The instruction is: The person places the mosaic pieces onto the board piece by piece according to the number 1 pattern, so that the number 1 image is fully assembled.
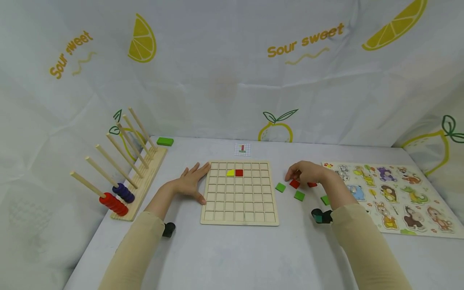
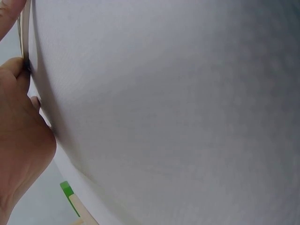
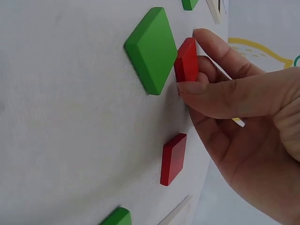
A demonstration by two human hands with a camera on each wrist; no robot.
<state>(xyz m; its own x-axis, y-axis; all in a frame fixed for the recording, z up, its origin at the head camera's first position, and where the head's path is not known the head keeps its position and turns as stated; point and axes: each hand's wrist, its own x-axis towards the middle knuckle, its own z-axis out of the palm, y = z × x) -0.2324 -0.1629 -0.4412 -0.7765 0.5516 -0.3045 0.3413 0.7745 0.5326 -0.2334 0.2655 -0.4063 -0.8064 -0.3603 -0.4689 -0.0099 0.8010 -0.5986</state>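
A wooden grid board lies on the table, with a red square and a yellow piece with a slanted edge in its upper cells. Fingers spread, my left hand rests along the board's left edge. To the right of the board, my right hand pinches a red square tile between thumb and fingers, close to the tabletop. A green tile is beside it. Another red tile lies by the hand, and several green tiles are scattered around.
A small card with a printed grid pattern lies behind the board. At left stands a wooden peg rack with red rings and blue rings. A green block lies behind it. An animal picture board occupies the right.
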